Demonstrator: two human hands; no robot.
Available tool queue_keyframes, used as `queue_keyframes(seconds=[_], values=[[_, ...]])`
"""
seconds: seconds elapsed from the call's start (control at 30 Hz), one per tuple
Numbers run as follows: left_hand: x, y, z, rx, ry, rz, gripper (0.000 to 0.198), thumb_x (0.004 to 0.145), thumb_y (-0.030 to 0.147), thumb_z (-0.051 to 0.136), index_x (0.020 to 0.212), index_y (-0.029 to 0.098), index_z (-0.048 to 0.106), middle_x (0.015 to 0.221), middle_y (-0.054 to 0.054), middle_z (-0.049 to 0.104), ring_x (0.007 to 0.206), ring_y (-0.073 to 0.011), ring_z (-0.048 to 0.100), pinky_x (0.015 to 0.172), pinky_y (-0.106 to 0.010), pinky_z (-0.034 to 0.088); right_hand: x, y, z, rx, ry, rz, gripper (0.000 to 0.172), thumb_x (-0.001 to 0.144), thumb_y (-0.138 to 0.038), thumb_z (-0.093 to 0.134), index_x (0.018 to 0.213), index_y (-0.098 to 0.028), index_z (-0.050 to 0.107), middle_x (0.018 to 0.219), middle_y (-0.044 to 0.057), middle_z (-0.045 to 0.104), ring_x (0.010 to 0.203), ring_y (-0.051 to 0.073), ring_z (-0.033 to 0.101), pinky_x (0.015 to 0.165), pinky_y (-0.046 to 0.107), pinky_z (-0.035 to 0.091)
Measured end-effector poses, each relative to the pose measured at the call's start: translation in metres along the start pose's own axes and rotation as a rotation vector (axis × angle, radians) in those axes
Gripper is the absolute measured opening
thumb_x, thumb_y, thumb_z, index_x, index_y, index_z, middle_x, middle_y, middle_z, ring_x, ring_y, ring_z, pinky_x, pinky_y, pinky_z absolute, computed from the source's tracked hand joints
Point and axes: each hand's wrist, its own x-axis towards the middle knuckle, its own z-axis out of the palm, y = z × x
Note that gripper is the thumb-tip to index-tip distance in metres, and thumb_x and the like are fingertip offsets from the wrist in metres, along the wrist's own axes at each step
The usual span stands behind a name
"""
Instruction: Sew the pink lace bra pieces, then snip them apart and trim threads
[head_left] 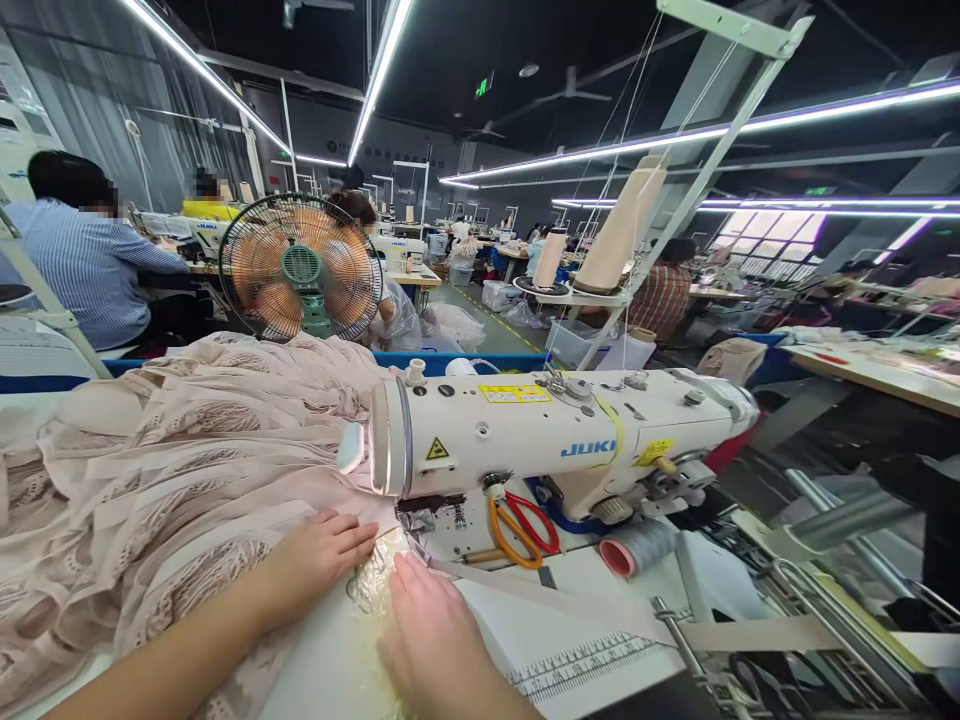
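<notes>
My left hand [319, 555] lies flat, fingers stretched, on pale pink lace fabric [165, 470] just left of the needle area of a white Juki sewing machine [555, 435]. My right hand [427, 630] rests flat on the table with fingers together. Its fingertips press a strip of the fabric and a beige band [555, 595] toward the presser foot [420, 520]. A translucent lace piece [371, 580] lies between the two hands. Neither hand grips anything.
Orange and red scissors [521, 530] and a grey thread spool [637, 545] lie under the machine arm. A fan [300, 268] stands behind the fabric heap. Thread cones [622, 225] sit on a stand. Other workers sit at left [75, 250] and farther back.
</notes>
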Motion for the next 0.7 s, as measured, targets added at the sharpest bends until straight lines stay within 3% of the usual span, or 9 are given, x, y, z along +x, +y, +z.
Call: queue_keyframes(seconds=[0.1,0.2,0.3,0.43,0.57,0.7], values=[[0.0,-0.006,0.006,0.024,0.0,-0.014,0.033,0.091,0.008,0.041,0.118,0.017,0.057,0.123,-0.008,0.064,0.098,-0.022,0.06,0.083,-0.034,0.043,-0.015,0.014,-0.013,0.0,0.04,-0.055,0.05,0.084,-0.032,0.054,0.131,-0.015,0.053,0.138,0.011,0.05,0.127,0.028,0.044,0.106,0.037,0.034],[0.002,-0.01,0.012,0.039,0.023,-0.05,0.032,0.093,0.01,0.039,0.118,0.019,0.057,0.12,-0.007,0.065,0.096,-0.0211,0.059,0.082,-0.034,0.043,-0.027,0.044,-0.037,-0.031,0.144,-0.036,0.031,0.088,-0.024,0.045,0.112,-0.018,0.064,0.112,0.01,0.067,0.104,0.024,0.061,0.091,0.032,0.046],[0.006,-0.011,0.015,0.059,0.014,-0.116,0.027,0.094,0.012,0.042,0.111,0.02,0.061,0.113,-0.005,0.068,0.097,-0.0202,0.059,0.086,-0.034,0.042,-0.026,0.084,-0.059,-0.114,0.208,0.098,0.032,0.092,-0.022,0.035,0.096,-0.019,0.067,0.097,0.01,0.069,0.092,0.024,0.064,0.081,0.033,0.049],[0.012,-0.011,0.018,0.075,0.027,-0.225,0.021,0.091,0.013,0.048,0.098,0.023,0.066,0.105,0.0,0.07,0.099,-0.0178,0.058,0.086,-0.03,0.04,-0.009,0.127,-0.075,-0.281,0.17,0.223,0.029,0.083,-0.017,0.042,0.097,-0.017,0.067,0.101,0.013,0.068,0.098,0.027,0.063,0.085,0.036,0.048],[0.016,-0.011,0.021,0.06,0.038,-0.325,0.015,0.087,0.013,0.055,0.088,0.021,0.068,0.092,-0.001,0.071,0.088,-0.0182,0.06,0.078,-0.029,0.041,0.004,0.147,-0.075,-0.378,0.128,0.271,0.03,0.075,-0.012,0.05,0.1,-0.016,0.066,0.102,0.015,0.068,0.099,0.029,0.064,0.085,0.036,0.048],[0.017,-0.008,0.025,0.029,0.034,-0.398,0.018,0.086,0.01,0.055,0.09,0.022,0.068,0.092,-0.002,0.071,0.089,-0.0182,0.06,0.079,-0.03,0.041,0.008,0.159,-0.075,-0.387,0.082,0.345,0.016,0.075,-0.014,0.051,0.082,-0.017,0.064,0.084,0.013,0.07,0.082,0.029,0.068,0.069,0.035,0.051]])
